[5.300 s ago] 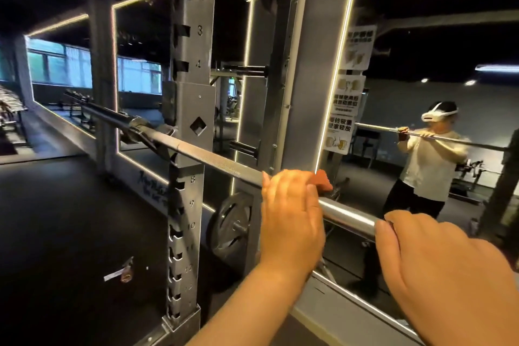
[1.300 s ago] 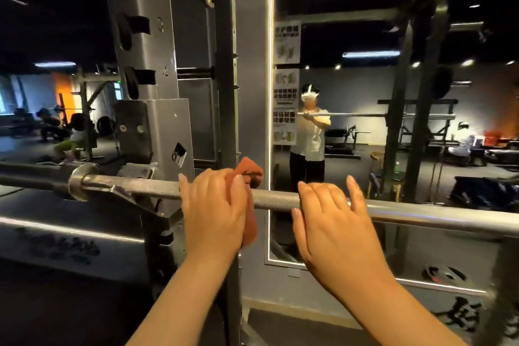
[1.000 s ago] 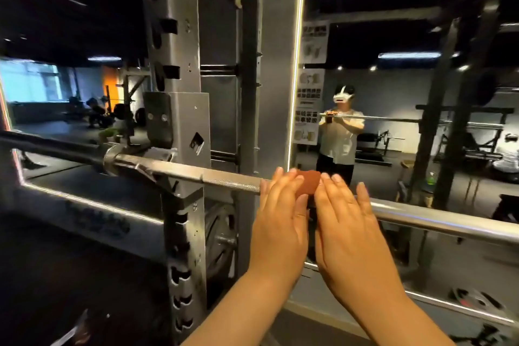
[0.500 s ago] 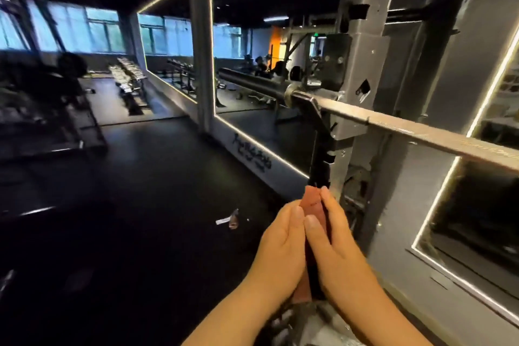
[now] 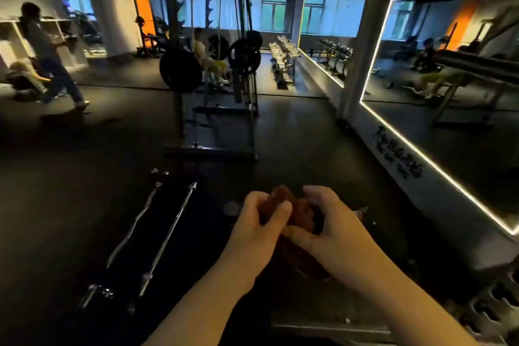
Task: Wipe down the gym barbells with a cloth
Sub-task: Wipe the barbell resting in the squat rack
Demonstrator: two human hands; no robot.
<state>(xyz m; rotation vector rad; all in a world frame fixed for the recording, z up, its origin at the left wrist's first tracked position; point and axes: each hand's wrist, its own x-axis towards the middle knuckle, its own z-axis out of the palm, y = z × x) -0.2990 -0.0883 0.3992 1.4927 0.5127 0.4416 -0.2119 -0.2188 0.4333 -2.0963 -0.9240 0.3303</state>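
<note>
A rust-brown cloth is bunched between both hands at chest height, over the dark floor. My left hand grips its left part, thumb on top. Fingers of my right hand curl round its right part, and a fold hangs below. Two bare barbells lie on the floor to the lower left: a curl bar and a straight bar. The thick sleeve of the racked barbell shows at the right edge.
A mirror wall with a lit frame runs along the right. A rack with black weight plates stands ahead, with dumbbell racks behind it. People move at the far left and in the middle distance. A rack foot sits bottom right.
Both hands have left the racked barbell and brought the cloth down together. My view has swung left, away from the rack toward the open gym floor.
</note>
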